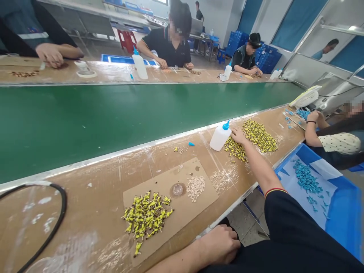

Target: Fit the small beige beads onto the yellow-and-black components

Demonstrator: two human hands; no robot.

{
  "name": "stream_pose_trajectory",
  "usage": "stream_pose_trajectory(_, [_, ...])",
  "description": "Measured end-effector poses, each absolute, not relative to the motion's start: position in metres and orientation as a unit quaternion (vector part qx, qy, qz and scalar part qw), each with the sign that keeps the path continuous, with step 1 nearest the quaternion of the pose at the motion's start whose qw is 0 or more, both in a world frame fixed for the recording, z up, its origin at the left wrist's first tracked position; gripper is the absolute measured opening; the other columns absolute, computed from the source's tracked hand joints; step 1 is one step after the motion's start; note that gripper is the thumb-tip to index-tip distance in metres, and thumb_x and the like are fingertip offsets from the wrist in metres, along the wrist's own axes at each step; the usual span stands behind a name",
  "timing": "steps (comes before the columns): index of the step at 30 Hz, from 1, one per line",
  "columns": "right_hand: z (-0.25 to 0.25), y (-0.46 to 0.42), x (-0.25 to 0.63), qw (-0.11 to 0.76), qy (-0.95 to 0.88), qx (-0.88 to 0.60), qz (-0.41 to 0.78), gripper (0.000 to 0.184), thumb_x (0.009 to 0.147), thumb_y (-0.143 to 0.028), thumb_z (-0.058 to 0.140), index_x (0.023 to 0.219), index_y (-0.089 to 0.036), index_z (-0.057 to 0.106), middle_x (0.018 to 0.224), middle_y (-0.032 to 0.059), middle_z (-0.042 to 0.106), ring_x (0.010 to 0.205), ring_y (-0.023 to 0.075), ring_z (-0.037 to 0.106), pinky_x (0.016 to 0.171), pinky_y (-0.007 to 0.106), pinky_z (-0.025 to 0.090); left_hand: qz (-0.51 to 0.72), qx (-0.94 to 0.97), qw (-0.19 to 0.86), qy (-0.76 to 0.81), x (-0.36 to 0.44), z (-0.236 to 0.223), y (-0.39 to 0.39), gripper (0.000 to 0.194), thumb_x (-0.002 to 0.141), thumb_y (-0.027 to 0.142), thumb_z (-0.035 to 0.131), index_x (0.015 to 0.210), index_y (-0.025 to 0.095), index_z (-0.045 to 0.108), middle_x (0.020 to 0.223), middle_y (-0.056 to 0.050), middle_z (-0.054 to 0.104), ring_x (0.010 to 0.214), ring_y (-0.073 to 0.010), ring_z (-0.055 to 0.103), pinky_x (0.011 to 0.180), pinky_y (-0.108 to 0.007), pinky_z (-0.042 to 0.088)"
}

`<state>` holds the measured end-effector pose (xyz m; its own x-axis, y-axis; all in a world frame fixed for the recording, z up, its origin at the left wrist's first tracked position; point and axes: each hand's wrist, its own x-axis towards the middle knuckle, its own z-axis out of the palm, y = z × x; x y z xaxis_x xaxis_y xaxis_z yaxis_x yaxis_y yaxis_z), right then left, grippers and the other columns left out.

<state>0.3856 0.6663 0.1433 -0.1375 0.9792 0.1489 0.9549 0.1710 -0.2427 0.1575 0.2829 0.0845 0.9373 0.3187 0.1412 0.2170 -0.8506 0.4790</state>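
My right hand is stretched far across the table. Its fingers are extended over the near part of a heap of small yellow-and-black pieces, close beside a white squeeze bottle with a blue nozzle. My left hand is low at the table's front edge, by my lap, with its fingers curled in. Whatever those fingers may hold is hidden. In front of me lies a cardboard sheet bearing another pile of yellow-and-black pieces, a small clear round dish and a scatter of tiny pale pieces.
A green conveyor belt runs behind the table. Several people sit around it, one at right near blue pieces. A blue tray is at my right. A loose blue cap and a black cable lie on the table.
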Motion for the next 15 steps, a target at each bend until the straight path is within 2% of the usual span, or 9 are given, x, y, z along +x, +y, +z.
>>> stream_pose_trajectory(6, [0.141,0.619,0.401,0.146,-0.796,-0.579,0.1,0.052,0.101,-0.052,0.042,0.127,-0.019,0.072,0.146,0.0125,0.064,0.138,0.0255,0.056,0.12,0.043,0.042,0.145,0.952,0.23,0.139,0.158,0.08,0.28,0.019,0.085,0.028,0.069,0.074,0.021,0.056,0.074,0.001,0.068,0.069,-0.0179,0.067,0.063,-0.034,0.049])
stream_pose_trajectory(8, [0.144,0.606,0.411,0.158,-0.794,-0.579,0.098,0.057,0.102,-0.055,0.038,0.135,-0.019,0.067,0.152,0.0133,0.059,0.144,0.0264,0.051,0.122,0.045,0.039,0.156,0.949,0.233,0.141,0.155,0.084,0.28,0.019,0.087,0.029,0.069,0.074,0.021,0.056,0.075,0.0,0.068,0.07,-0.018,0.067,0.065,-0.035,0.05])
stream_pose_trajectory(11, [0.148,0.6,0.415,0.166,-0.788,-0.586,0.089,0.068,0.1,-0.06,0.04,0.15,-0.016,0.054,0.163,0.0156,0.044,0.155,0.0297,0.036,0.127,0.051,0.03,0.159,0.948,0.24,0.135,0.153,0.088,0.281,0.019,0.089,0.031,0.068,0.076,0.021,0.057,0.078,0.0,0.069,0.072,-0.0178,0.068,0.067,-0.034,0.05])
stream_pose_trajectory(13, [0.149,0.599,0.411,0.129,-0.804,-0.573,0.09,0.073,0.097,-0.062,0.047,0.154,-0.018,0.049,0.166,0.0147,0.04,0.157,0.0325,0.031,0.128,0.054,0.026,0.154,0.949,0.24,0.134,0.153,0.089,0.281,0.019,0.09,0.031,0.067,0.077,0.02,0.057,0.079,-0.001,0.07,0.072,-0.0178,0.068,0.068,-0.034,0.049])
stream_pose_trajectory(15, [0.149,0.594,0.404,0.079,-0.827,-0.548,0.096,0.072,0.094,-0.062,0.052,0.154,-0.022,0.049,0.166,0.0125,0.041,0.156,0.0347,0.032,0.126,0.058,0.025,0.147,0.95,0.237,0.142,0.154,0.089,0.281,0.018,0.091,0.03,0.065,0.077,0.02,0.058,0.078,-0.001,0.069,0.073,-0.0183,0.068,0.068,-0.034,0.048])
